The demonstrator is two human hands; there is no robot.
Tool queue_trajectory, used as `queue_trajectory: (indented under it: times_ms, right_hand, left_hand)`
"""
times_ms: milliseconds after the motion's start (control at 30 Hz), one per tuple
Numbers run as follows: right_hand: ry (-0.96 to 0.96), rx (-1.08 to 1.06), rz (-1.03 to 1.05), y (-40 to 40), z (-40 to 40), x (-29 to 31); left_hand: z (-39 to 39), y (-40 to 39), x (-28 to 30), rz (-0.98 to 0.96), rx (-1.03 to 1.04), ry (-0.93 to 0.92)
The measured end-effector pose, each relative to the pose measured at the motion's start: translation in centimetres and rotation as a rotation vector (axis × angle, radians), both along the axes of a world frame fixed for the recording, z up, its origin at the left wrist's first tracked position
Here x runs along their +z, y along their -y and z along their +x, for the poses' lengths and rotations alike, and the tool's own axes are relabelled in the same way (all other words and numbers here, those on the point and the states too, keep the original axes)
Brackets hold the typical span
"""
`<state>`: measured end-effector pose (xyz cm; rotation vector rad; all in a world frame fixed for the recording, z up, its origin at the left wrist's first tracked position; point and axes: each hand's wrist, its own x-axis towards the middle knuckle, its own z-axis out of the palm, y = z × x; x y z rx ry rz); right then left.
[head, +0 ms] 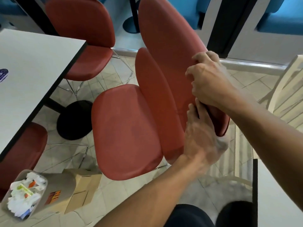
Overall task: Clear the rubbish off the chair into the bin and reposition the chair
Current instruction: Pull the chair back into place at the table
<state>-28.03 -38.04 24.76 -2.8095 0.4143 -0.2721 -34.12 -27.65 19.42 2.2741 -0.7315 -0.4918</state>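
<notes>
A red padded chair (126, 128) fills the middle of the view, its seat bare. Both hands hold its tall backrest (167, 51). My right hand (208, 82) grips the backrest's top edge from the right. My left hand (200, 138), motion-blurred, clasps the same edge lower down, nearer to me. A grey bin (54, 185) stands on the floor at the lower left, tilted in view. White paper, wrappers and an orange scrap (24, 195) lie inside it.
A white table (32, 71) with a dark edge stands at left on a black round base (73, 120). Two more red chairs (85, 38) sit around it. A cardboard box (85, 185) lies beside the bin. A cream chair (285, 102) and another table edge (278, 194) are at right.
</notes>
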Motion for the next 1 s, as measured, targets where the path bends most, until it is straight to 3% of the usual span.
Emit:
queue_trajectory:
  times_ms: [367,533,667,867,1000]
  right_hand:
    - [-0.112,0.025,-0.077,-5.7,-1.7,0.0]
    - [-0.186,0.193,0.063,-5.3,-3.2,0.2]
    - [-0.184,0.423,0.026,-2.6,-1.8,0.3]
    - [-0.078,0.713,-0.045,0.1,0.1,-0.2]
    - [0.062,0.742,-0.064,-0.1,0.2,-0.5]
  left_hand:
    - [0.1,-8.2,0.9,-0.054,0.011,-0.135]
    - [-0.1,-9.5,1.2,-0.021,-0.006,-0.112]
    - [-0.2,-8.9,1.7,0.025,0.004,-0.082]
    - [-0.2,-5.4,4.3,-0.126,0.317,-0.052]
    - [-0.3,-3.1,4.8,-0.089,0.479,-0.012]
